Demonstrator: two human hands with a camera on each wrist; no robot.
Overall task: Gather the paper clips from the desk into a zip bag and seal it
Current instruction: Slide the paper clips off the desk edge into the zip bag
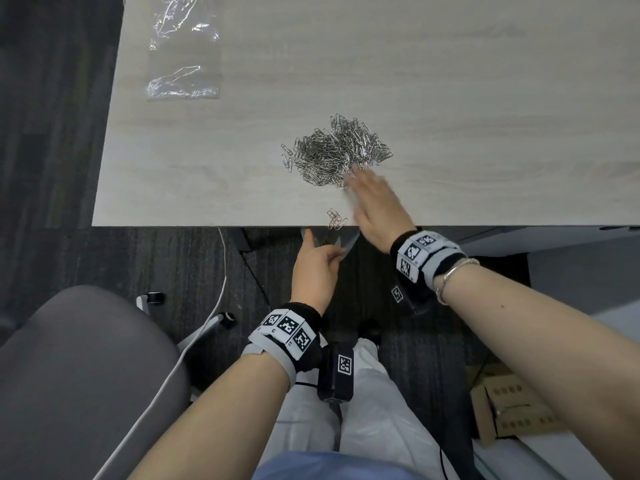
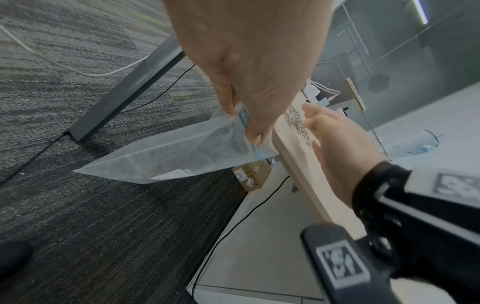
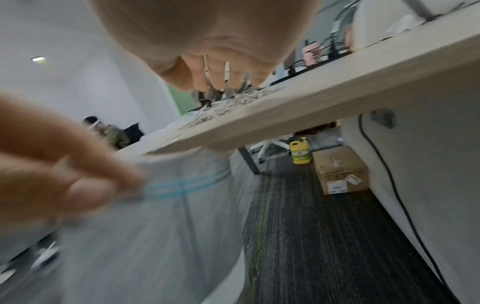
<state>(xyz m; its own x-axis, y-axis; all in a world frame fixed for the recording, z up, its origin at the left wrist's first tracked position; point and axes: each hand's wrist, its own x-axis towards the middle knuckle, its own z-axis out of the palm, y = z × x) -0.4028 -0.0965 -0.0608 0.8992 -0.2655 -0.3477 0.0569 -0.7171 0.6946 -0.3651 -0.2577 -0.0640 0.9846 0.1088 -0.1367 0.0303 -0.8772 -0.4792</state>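
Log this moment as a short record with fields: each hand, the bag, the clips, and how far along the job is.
left hand: pinches the zip bag by its mouth, below the desk edge
right hand: fingers extended, at the near side of the clip pile
stray clips: a few at the desk edge
other bags: far left of the desk
progress: most clips not yet bagged

Grey office chair, white cable, cardboard box, yellow bottle

Left hand pinches zip bag below desk edge; right hand flat, touching paper clips.
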